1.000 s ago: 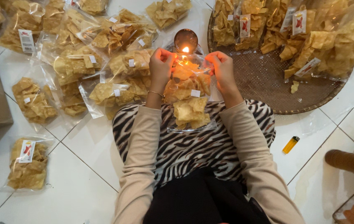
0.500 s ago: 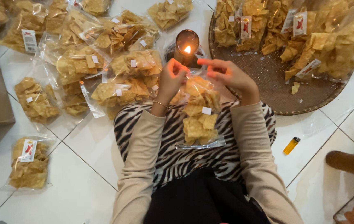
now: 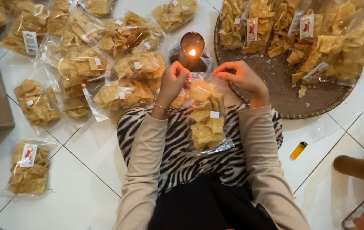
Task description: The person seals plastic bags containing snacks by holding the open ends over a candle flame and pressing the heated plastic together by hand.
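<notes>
Hands pinching top edge of chip bag: left hand, right hand both gripping. I'm watching candle flame just beyond; plastic drifting closer risks melting through, I judge.

We are seeing golden-yellow chips showing through a clear bag with a small white label. Our lap is wearing black-and-white zebra stripes, our sleeves beige. An orange flame is glowing in a dark lamp. A yellow lighter is lying on white tiles, by a brown woven tray.
</notes>
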